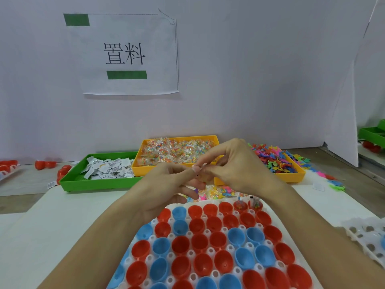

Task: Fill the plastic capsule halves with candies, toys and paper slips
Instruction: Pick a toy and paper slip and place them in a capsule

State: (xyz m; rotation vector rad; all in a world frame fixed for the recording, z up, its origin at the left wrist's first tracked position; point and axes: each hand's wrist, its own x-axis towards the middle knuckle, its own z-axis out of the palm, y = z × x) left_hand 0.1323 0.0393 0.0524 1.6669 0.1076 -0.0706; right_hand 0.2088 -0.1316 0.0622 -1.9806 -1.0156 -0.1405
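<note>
Meeting fingertip to fingertip, left hand (166,180), right hand (233,165), above capsule halves (208,245)

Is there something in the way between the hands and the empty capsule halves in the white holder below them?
Nothing visible blocks the way. Both hands, left and right, pinch a small item above the far edge of the white holder; the empty capsule halves lie open directly beneath.

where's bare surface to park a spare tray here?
Free: white mat left of the capsule rack, in front of the green tray. Crowded: between rack and yellow trays, under both hands, loose toys lie scattered.
</note>
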